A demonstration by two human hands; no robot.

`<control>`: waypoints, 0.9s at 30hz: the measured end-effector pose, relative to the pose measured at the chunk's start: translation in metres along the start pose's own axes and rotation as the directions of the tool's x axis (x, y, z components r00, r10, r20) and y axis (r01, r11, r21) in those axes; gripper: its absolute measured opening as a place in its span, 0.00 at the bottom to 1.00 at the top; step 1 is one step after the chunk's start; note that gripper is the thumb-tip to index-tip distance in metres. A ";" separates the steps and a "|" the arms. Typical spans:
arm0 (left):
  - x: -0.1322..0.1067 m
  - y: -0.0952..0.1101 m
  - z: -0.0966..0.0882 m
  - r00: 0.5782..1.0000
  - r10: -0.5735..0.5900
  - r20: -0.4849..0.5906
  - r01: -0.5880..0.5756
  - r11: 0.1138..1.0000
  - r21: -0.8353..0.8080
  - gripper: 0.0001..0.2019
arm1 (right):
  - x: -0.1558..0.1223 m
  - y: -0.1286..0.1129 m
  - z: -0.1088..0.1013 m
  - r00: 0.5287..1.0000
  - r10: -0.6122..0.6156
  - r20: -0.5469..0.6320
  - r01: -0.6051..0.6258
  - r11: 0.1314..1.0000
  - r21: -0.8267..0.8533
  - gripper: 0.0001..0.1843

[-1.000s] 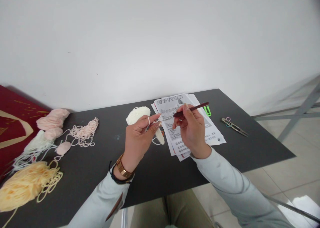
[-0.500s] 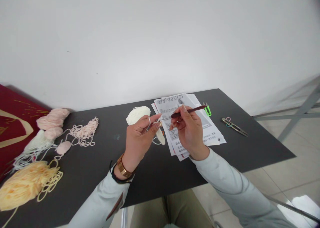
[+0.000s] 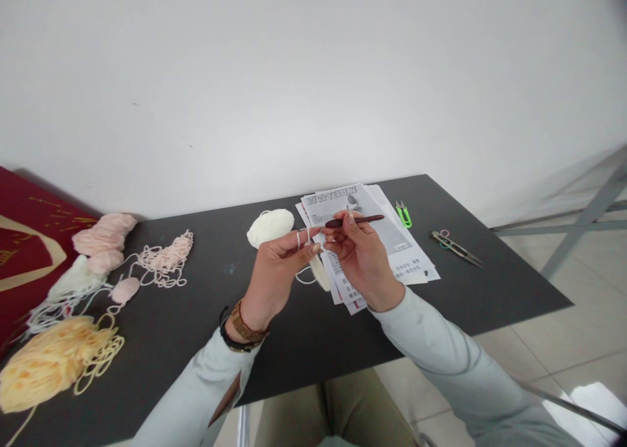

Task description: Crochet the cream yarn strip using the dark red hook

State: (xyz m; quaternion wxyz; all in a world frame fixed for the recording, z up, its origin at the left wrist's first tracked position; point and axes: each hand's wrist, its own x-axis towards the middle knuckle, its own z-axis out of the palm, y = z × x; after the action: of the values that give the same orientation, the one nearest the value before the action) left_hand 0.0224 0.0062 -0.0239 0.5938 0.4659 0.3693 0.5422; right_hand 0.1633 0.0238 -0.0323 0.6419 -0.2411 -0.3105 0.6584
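Observation:
My left hand point(image 3: 277, 264) pinches a small white crochet piece point(image 3: 320, 274) that hangs below its fingertips, and white yarn loops round the index finger. My right hand point(image 3: 361, 257) is closed on a crochet hook with a dark brown handle point(image 3: 365, 219), held level like a pencil. The hook's tip points left to the left fingertips, where the fingers hide its contact with the yarn. Behind the left hand lies a ball of white yarn point(image 3: 270, 227) on the dark table. Printed sheets point(image 3: 399, 241) lie in a stack beneath and behind my right hand.
Green thread snips point(image 3: 404, 215) and metal snips point(image 3: 455, 248) lie right of the sheets on the black table point(image 3: 206, 342). To the left are pink yarn point(image 3: 105, 234), loose pink strands point(image 3: 166, 257), yellow yarn point(image 3: 49, 365) and a red bag point(image 3: 29, 251). A white wall stands behind.
My right hand has moved slightly left, bringing the crochet hook closer to my left fingers. The handle is more level, and the white piece hangs a little lower and further right.

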 end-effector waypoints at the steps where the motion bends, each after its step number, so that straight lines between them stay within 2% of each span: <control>1: 0.000 0.001 0.001 1.000 -0.026 0.008 0.026 0.999 -0.040 0.14 | 0.000 0.001 -0.001 1.000 0.017 0.004 -0.017 1.000 0.013 0.19; 7: -0.003 0.006 0.006 0.998 -0.067 0.013 0.068 0.992 -0.111 0.16 | -0.001 -0.001 0.000 1.000 0.016 0.012 -0.017 0.997 0.075 0.19; 12: -0.002 0.002 0.006 0.998 -0.052 0.026 0.054 0.996 -0.074 0.14 | -0.002 -0.002 0.003 1.000 0.019 0.020 -0.019 1.000 -0.017 0.17; 18: -0.001 0.000 -0.001 0.993 -0.114 -0.006 0.113 0.991 -0.064 0.34 | -0.005 0.004 0.003 1.000 -0.023 0.008 0.024 0.994 -0.110 0.13; 27: 0.003 0.003 -0.008 0.985 -0.160 0.062 0.164 0.984 -0.067 0.35 | -0.004 0.012 0.002 1.000 -0.006 -0.017 0.005 0.998 -0.067 0.15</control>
State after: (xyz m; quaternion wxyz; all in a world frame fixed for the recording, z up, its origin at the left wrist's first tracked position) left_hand 0.0145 0.0103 -0.0230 0.6624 0.4275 0.3695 0.4917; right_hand 0.1535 0.0197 -0.0396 0.6378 -0.2672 -0.3276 0.6437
